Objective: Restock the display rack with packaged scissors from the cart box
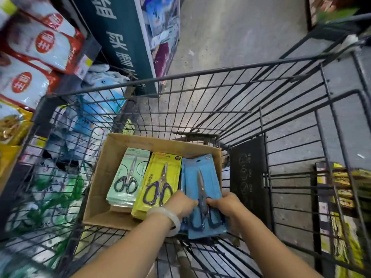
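Both forearms reach down into the wire cart (200, 81); left hand (181, 204) and right hand (222, 203) clamp the blue scissors pack (202, 177) from either side, at the cardboard box (100, 177). Stiff card, light, probably a slick blister, so the edges are the place to hold. Beside it lie a yellow pack (158, 183) and a mint-green pack (128, 175), seemingly stacked.

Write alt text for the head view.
Both hands, left hand and right hand, grip a blue scissors pack in a cardboard box inside a wire cart. Beside it lie a yellow pack and a green pack.
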A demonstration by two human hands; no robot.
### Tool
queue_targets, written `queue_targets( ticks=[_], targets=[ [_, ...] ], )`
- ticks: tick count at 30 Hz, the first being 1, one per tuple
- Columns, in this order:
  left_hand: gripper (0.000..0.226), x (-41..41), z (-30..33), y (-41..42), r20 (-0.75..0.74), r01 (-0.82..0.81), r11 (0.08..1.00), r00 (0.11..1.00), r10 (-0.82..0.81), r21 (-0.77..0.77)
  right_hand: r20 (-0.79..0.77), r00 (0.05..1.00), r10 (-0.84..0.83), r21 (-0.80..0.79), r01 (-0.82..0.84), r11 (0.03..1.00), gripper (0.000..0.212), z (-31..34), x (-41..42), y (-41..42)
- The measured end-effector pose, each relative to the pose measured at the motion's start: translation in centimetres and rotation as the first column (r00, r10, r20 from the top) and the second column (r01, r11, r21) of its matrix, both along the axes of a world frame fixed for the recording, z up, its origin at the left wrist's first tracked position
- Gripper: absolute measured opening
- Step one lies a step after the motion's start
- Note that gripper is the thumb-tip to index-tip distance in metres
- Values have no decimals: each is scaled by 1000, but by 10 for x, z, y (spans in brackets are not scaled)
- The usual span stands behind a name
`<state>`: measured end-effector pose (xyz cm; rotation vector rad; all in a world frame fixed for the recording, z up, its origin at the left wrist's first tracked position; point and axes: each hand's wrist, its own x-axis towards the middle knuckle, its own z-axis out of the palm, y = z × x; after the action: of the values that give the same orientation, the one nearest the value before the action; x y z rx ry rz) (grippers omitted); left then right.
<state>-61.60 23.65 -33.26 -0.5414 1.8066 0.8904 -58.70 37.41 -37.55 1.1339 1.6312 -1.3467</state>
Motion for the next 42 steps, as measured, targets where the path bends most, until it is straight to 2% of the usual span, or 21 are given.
queue_targets(
  ticks=[2,5,7,9,12,14,16,18,20,24,29,31,34,36,39,42],
  targets=[
    [41,-1,10,-3,-7,-72,996,997,73,46,-70,994,-85,-70,80,994,33,11,1,-1],
    [57,-8,27,-12,-23,-358,921,931,366,152,-201,971,-128,-207,85,975,18,36,-10,-13],
    [43,-14,38,-22,-41,-470,854,871,490,225,-275,959,-63,-215,3,977,10,50,-20,-20],
    [28,-22,43,-34,-51,-510,805,835,548,304,-312,950,-1,-215,-69,974,7,61,-32,-24],
    [28,-28,42,-54,-126,-506,803,816,564,315,-282,958,41,-197,-100,975,26,60,-42,-21],
    [22,-24,40,-66,-197,-490,819,808,556,299,-203,963,176,-39,-187,982,35,36,-38,-16],
    [30,-18,35,-78,-234,-501,816,790,567,287,-63,954,294,90,-288,953,46,9,-25,-15],
    [29,-13,30,-86,-238,-508,815,785,571,279,63,940,336,75,-340,937,60,-12,-12,-19],
    [23,-10,23,-93,-226,-527,805,778,586,273,131,909,395,98,-408,908,62,-18,-7,-26],
    [33,-9,10,-102,-220,-545,803,775,592,241,130,924,359,138,-375,917,57,-34,-7,-36],
    [21,-8,17,-104,-216,-574,785,756,618,234,114,950,291,177,-308,935,51,-44,-11,-46],
    [21,-6,20,-106,-213,-585,772,744,633,250,79,975,208,175,-219,960,62,-49,-12,-51],
    [24,-3,22,-113,-220,-586,770,740,636,253,105,974,202,218,-220,951,86,-52,-10,-59],
    [22,-2,22,-114,-223,-581,772,742,633,257,112,982,151,191,-170,967,80,-54,-8,-61],
    [29,3,25,-115,-227,-612,742,709,668,274,103,994,34,75,-41,996,51,-58,-4,-54],
    [39,9,34,-119,-236,-643,708,669,705,292,62,998,23,59,-27,998,36,-48,-7,-43]
  ],
)
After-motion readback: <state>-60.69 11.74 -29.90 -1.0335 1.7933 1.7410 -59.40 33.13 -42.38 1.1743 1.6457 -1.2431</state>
